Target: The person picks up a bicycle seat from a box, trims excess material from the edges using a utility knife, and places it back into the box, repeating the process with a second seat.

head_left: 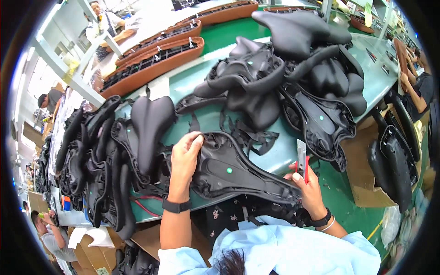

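A black bicycle saddle (224,176) lies underside up in front of me, with a small green dot on its shell. At its wide rear end, my left hand (185,153) grips the rim between thumb and fingers. My right hand (311,190) is closed around a red utility knife (302,165), its blade pointing up and away from me. That hand is beside the saddle's narrow nose; whether its hidden fingers also touch the nose, I cannot tell. Black trimmed scraps (256,137) lie on the table just beyond the saddle.
More saddles are piled at the far right (302,34) and along the left (91,174). Red-handled pliers (149,206) lie by the green table's (178,128) near edge. A cardboard box (366,174) with saddles stands to the right. Brown padded parts (156,64) lie beyond; other people work around.
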`<state>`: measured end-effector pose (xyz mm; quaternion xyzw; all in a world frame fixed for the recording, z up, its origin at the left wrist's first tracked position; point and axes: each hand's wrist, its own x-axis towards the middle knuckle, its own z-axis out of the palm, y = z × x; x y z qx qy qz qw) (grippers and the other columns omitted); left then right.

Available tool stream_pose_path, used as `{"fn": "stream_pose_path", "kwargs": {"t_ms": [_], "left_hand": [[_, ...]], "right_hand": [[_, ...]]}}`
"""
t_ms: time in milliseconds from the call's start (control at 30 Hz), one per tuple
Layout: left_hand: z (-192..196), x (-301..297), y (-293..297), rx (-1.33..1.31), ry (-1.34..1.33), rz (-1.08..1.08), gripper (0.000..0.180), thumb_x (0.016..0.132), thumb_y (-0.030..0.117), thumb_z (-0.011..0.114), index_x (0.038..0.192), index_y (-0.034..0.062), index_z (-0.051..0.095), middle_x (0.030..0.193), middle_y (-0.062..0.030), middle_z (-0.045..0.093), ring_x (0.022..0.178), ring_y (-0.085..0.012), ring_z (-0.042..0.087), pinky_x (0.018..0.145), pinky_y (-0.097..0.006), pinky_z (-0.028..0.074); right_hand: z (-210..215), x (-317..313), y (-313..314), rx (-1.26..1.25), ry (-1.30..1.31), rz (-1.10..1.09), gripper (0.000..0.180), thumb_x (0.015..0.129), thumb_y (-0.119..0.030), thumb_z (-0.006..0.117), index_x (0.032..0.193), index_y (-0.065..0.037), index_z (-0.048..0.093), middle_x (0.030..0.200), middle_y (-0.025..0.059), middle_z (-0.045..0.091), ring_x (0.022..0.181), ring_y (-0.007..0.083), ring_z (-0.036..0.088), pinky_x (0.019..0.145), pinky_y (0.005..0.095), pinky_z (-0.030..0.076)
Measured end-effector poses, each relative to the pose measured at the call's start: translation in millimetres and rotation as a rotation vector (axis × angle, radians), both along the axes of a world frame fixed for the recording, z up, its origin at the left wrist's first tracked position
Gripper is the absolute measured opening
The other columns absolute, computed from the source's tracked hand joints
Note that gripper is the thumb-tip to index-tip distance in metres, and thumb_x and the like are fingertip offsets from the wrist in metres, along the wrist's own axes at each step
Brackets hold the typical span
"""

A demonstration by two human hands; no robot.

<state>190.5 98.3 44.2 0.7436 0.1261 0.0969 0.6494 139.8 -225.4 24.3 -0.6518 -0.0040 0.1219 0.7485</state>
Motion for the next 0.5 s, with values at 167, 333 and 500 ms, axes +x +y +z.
{"fn": "stream_pose_path", "kwargs": {"t_ms": [167,333,500], "left_hand": [[17.5,-3.1,-36.9,0.463,-0.135,0.162,0.016,0.085,0.007,0.065,0.1,0.0008,0.066,0.089,-0.0098,0.065,0.08,-0.0183,0.062,0.072,-0.03,0.049],[36.1,-43.6,-39.5,0.686,-0.171,-0.489,0.018,0.075,0.007,0.072,0.092,0.002,0.067,0.09,-0.0085,0.062,0.085,-0.0239,0.058,0.078,-0.033,0.047],[25.1,-44.2,-39.9,0.755,-0.18,-0.626,0.017,0.073,0.011,0.073,0.085,0.0052,0.063,0.098,-0.0072,0.057,0.095,-0.0262,0.054,0.083,-0.037,0.044]], "right_hand": [[-18.5,-1.2,-2.7,-0.255,-0.035,0.042,0.046,0.081,-0.022,0.073,0.118,0.0,0.057,0.096,0.005,0.066,0.087,0.0132,0.062,0.079,0.0279,0.049],[6.1,16.1,-7.1,-0.474,-0.083,0.137,0.043,0.077,-0.02,0.076,0.113,-0.002,0.06,0.086,0.0036,0.064,0.078,0.0124,0.061,0.071,0.0272,0.049],[31.5,22.5,-5.1,-0.721,-0.533,0.15,0.047,0.082,-0.02,0.073,0.123,-0.005,0.054,0.094,0.0158,0.064,0.075,0.0293,0.063,0.071,0.0348,0.051]]}}
